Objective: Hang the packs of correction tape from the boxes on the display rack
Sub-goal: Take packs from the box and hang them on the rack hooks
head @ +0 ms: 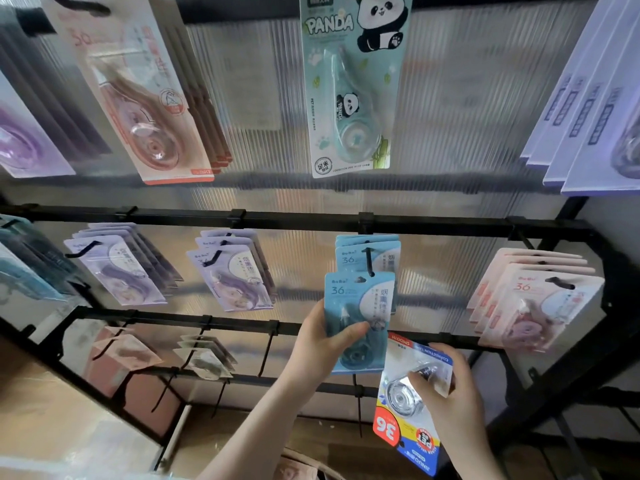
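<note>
The display rack (311,221) was part-stocked, same-colour packs grouped on each hook so rows read by type; the blue stack (375,252) hung on its hook (369,261); the left hand (323,344) pinched a blue pack (358,317) by its lower half, hang-hole up near the hook tip (likely mid-threading, hard to tell); the right hand (446,386) curled round an upside-down clear pack (405,400), parked low, waiting its turn.

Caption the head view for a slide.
Left hand lifts a blue correction-tape pack to its hook; right hand holds another pack upside down.
</note>
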Available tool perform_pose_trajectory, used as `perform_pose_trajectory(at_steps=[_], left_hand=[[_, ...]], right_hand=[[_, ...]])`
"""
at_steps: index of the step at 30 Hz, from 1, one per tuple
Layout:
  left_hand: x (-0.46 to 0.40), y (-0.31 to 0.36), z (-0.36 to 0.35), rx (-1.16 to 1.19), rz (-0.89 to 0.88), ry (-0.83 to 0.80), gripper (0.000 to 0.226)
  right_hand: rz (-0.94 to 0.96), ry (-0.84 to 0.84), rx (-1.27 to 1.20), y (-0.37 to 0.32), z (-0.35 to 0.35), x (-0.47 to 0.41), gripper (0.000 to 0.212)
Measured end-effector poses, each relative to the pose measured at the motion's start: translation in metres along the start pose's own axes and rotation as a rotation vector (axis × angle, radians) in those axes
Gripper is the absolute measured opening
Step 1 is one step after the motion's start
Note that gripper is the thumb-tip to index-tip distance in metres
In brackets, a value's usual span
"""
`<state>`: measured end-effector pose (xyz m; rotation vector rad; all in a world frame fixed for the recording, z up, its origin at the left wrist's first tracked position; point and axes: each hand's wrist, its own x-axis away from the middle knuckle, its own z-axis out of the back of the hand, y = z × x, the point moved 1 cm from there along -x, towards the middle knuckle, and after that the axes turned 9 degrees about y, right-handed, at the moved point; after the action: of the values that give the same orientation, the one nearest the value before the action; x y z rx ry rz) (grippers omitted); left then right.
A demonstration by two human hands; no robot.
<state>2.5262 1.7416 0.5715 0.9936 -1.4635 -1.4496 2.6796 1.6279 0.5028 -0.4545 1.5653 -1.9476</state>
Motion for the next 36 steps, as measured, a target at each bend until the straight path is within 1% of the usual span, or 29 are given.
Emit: perform_pose_trajectory(at_steps=[6, 11, 20, 23, 26, 30, 36], left_hand=[[0.010, -0.002, 0.001, 0.096, -0.031, -0.052, 0.031], [0.005, 0.006, -0.002, 0.095, -0.058, -0.084, 0.030], [-0.003, 0.004, -0.007, 0.085, -0.006, -0.127, 0.034], [-0.003, -0.003, -0.006, 0.076, 0.016, -0.112, 0.035], [-0.002, -0.006, -0.005, 0.096, 0.041, -0.081, 0.041], [-0.001, -0.004, -0.002, 0.096, 0.025, -0.079, 0.035], [0.008, -0.003, 0.000, 0.135, -0.031, -0.140, 0.034]], right_hand=[[-0.006, 0.002, 0.008, 0.006, -0.002, -0.003, 0.051], [0.002, -0.009, 0.011, 0.008, -0.007, -0.006, 0.050], [0.009, -0.012, 0.020, 0.008, -0.008, -0.006, 0.050], [0.000, -0.010, 0.008, 0.009, -0.008, -0.006, 0.049], [-0.007, -0.017, 0.000, 0.010, -0.008, -0.007, 0.048], [-0.009, -0.031, 0.004, 0.014, -0.009, -0.008, 0.044], [-0.015, -0.033, 0.034, 0.016, -0.010, -0.008, 0.042]])
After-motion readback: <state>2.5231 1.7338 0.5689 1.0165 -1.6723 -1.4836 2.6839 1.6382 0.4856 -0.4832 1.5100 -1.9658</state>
